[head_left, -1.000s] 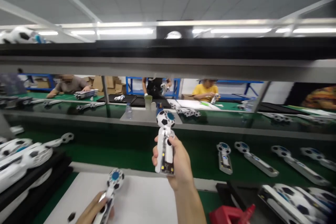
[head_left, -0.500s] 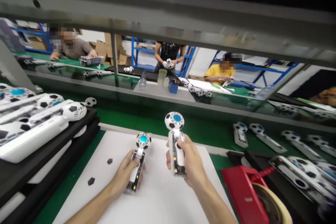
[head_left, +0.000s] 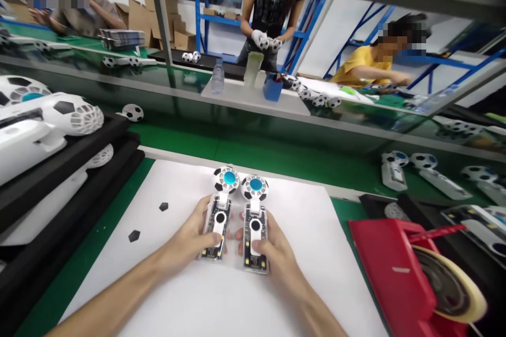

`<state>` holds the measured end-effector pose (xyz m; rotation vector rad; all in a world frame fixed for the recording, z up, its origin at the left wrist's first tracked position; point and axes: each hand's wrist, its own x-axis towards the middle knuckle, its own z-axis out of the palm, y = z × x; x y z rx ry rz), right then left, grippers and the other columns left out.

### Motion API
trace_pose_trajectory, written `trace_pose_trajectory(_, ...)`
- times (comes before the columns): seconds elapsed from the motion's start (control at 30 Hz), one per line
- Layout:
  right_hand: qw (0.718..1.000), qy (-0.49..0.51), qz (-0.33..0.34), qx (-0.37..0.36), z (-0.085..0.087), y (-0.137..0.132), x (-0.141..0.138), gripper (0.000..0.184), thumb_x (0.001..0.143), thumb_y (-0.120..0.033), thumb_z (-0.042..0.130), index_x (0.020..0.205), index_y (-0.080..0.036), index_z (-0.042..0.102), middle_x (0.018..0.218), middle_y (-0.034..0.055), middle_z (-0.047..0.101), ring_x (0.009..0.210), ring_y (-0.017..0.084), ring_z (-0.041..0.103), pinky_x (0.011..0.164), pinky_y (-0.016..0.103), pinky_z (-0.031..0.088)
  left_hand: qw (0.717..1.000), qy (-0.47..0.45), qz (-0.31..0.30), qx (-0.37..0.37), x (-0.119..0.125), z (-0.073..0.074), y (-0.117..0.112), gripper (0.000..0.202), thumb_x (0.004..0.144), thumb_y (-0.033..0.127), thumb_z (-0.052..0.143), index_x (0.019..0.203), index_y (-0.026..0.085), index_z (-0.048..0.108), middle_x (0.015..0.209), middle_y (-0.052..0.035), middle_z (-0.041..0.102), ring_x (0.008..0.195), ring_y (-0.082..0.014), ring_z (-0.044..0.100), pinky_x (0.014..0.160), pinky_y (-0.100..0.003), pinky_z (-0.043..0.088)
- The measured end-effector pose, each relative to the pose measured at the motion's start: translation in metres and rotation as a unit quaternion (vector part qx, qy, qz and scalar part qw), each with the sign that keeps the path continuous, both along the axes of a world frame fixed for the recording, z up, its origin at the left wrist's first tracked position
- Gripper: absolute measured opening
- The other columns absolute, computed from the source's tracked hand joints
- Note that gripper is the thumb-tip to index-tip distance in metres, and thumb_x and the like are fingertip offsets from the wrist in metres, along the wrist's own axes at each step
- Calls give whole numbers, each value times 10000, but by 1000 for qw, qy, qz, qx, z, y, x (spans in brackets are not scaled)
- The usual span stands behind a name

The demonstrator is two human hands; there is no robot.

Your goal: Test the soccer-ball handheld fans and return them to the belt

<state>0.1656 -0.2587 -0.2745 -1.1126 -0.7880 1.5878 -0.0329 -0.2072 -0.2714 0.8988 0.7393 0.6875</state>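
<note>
Two white handheld fans with football-patterned heads and blue centres lie side by side on a white sheet (head_left: 300, 231). My left hand (head_left: 190, 239) grips the left fan (head_left: 220, 210) by its open handle, thumb on the circuit board. My right hand (head_left: 276, 253) grips the right fan (head_left: 255, 221) the same way. Both fans rest flat on the sheet, heads pointing away from me and almost touching.
Two small black hexagon pieces (head_left: 134, 235) lie on the sheet at left. Black trays with white fan bodies (head_left: 51, 116) are stacked at left. A red tape dispenser (head_left: 411, 274) stands at right. More fans (head_left: 395, 168) lie on the green conveyor belt; other people work across it.
Both hands have come down and together, laying the two fans flat next to each other on the sheet. The camera has tilted downward.
</note>
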Motion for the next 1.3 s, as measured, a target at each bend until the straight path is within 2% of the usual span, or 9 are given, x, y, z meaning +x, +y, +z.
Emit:
trace_pose_trajectory(0.1,1000,5,0,-6,2,0,2,670,725,-218,647,1345,-220,392,963,50,698,762,196,659,622,288,478,1000,9,-3,11,0,-1,0,740,784,221,710,1396,281,298,1312,-122,541,857,-190,649,714,-334,528)
trace_pose_trajectory(0.3,999,24,2,-33,6,1,4,632,725,-216,637,1322,-221,431,953,40,684,767,192,658,651,296,491,999,31,7,-26,1,6,2,722,774,171,660,1389,281,298,1304,-123,560,810,-193,670,715,-352,530)
trace_pose_trajectory(0.53,999,40,-12,-11,6,0,1,708,708,-199,662,1371,-237,414,1007,43,662,990,242,633,774,354,523,999,6,-42,-15,2,11,0,729,776,105,606,1406,266,277,1182,-83,621,1032,-246,639,899,-436,526)
trace_pose_trajectory(0.7,999,24,-4,-29,8,1,5,625,708,-190,623,1312,-237,469,981,47,673,818,208,643,627,293,471,999,19,-23,-31,1,12,2,715,736,109,607,1364,280,310,1190,-75,608,831,-198,670,720,-353,545)
trace_pose_trajectory(0.8,999,23,-5,-35,8,0,6,593,716,-195,609,1293,-235,480,938,37,676,696,176,621,620,292,461,999,19,-28,-43,2,12,1,693,718,109,608,1335,277,342,1213,-83,599,748,-181,668,638,-322,525)
trace_pose_trajectory(0.93,999,27,-21,-30,7,0,5,597,708,-195,630,1286,-239,486,916,30,667,766,193,634,632,287,476,998,11,-7,-54,4,10,-2,663,743,133,638,1329,263,355,1262,-109,580,783,-185,665,668,-330,532)
trace_pose_trajectory(1.1,999,32,6,-19,5,1,8,601,665,-171,640,1248,-225,503,975,41,673,827,211,657,720,325,505,998,-7,1,-67,4,6,-4,686,747,148,705,1323,265,350,1357,-128,523,923,-201,640,794,-372,547)
trace_pose_trajectory(1.23,1000,24,6,-9,3,3,9,714,640,-154,643,1322,-240,454,945,23,664,732,178,632,660,296,474,998,-10,20,-53,5,7,-3,743,692,70,669,1323,295,347,1383,-112,503,928,-195,612,738,-355,544)
trace_pose_trajectory(1.3,999,30,-9,-7,2,3,7,736,644,-161,652,1345,-240,442,966,34,665,786,198,638,658,298,480,999,-14,19,-39,5,9,-5,754,700,79,676,1332,299,330,1387,-112,497,925,-196,613,739,-360,546)
